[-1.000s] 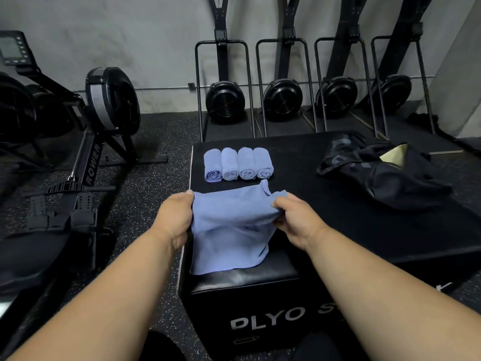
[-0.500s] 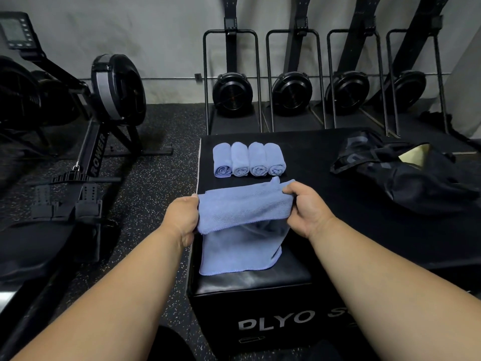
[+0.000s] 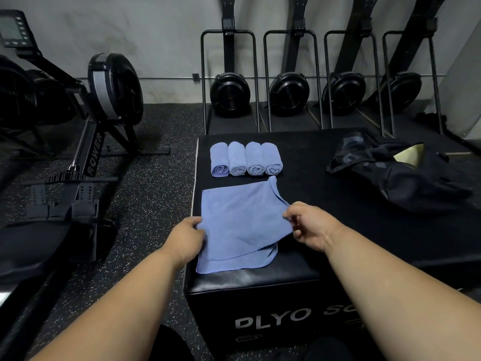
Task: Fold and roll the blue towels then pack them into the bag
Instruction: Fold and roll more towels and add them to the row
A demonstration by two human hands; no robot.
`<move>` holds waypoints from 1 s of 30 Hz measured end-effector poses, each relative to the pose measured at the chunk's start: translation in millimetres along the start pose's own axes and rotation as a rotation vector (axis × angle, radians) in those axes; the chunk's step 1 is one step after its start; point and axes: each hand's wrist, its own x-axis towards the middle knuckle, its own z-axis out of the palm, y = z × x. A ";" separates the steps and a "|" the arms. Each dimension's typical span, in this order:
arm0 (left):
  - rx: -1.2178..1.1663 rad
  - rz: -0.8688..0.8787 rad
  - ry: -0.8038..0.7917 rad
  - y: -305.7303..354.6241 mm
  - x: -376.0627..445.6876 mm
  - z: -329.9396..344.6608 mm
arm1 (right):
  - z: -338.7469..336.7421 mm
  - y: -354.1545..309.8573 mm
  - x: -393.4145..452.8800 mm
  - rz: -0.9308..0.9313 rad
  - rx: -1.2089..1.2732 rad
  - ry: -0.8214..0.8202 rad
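Lower centre of the frame, the blue towel [image 3: 239,225] lies half-folded on the tabletop [image 3: 338,204] — left hand [image 3: 186,237] and right hand [image 3: 311,224] fingers pinching its side edges, likely to square the fold before rolling.

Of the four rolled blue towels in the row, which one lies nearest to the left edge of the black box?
The leftmost rolled towel is nearest that edge. Its end shows a looser, flatter spiral than the three rolls to its right.

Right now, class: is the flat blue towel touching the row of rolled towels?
Apart. The head view shows a dark strip of box top between the flat towel and the rolled towels.
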 end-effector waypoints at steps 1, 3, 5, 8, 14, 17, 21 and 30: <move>0.080 0.037 -0.039 -0.2 -5.9 1.1 | -1.9 4.4 -1.1 0.008 -0.007 -0.008; 0.285 0.119 -0.044 -3.1 -15.2 2.8 | -3.5 11.6 -3.7 0.012 0.002 -0.027; 0.563 0.209 0.042 -8.6 -22.6 4.0 | -1.7 16.3 -7.8 -0.004 0.004 -0.057; 0.770 0.446 0.091 -21.8 -26.1 11.5 | 3.7 21.8 -14.0 -0.204 -0.282 -0.035; 0.894 0.529 0.020 -38.6 -17.9 12.2 | -4.8 43.0 -11.6 -0.398 -1.005 -0.082; 0.742 0.509 0.033 -39.6 -20.5 12.6 | -10.2 51.0 -13.4 -0.388 -1.201 -0.092; 0.462 0.387 0.016 -34.8 -23.5 8.9 | -13.1 56.1 -3.1 -0.476 -0.943 0.048; -0.013 0.188 -0.153 -20.7 -14.7 -1.8 | -4.4 33.3 2.0 -0.501 -0.676 0.261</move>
